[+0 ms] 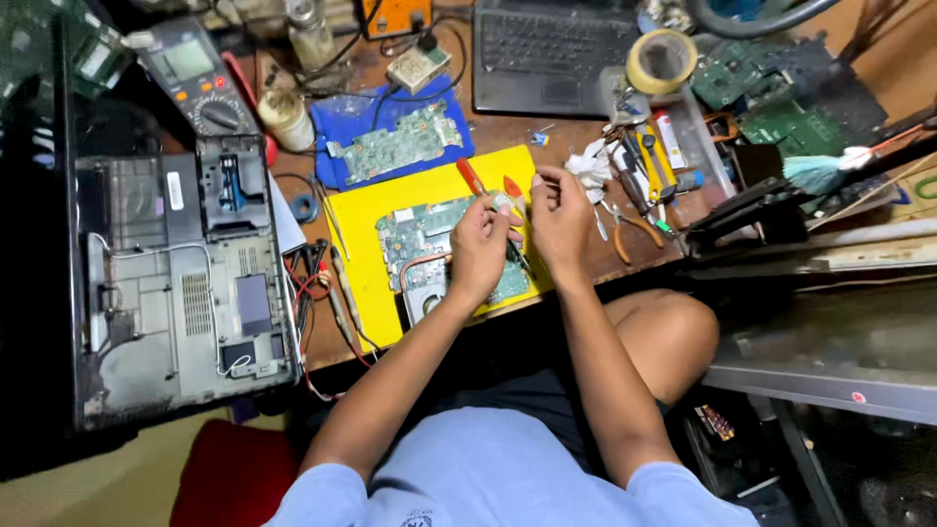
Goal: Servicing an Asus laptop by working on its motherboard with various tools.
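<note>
Bench crowded. Both hands, left hand [478, 249] and right hand [559, 217], sit close together over the green circuit board [422, 239] on the yellow mat [366, 278]. Bare mat to the left of the board gives passage. Left flank blocked by the opened laptop base [185, 293] and tangled probe leads [317, 283]. Right flank hemmed by pliers [625, 229] and a clear tool tray [683, 146]. Second board on blue mat [395, 141] closes the far side.

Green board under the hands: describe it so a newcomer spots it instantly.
Find the yellow mat at the centre of the wooden bench. The green circuit board lies on it, under the left hand and beside the right hand. The other green board rests on a blue mat farther back.
</note>
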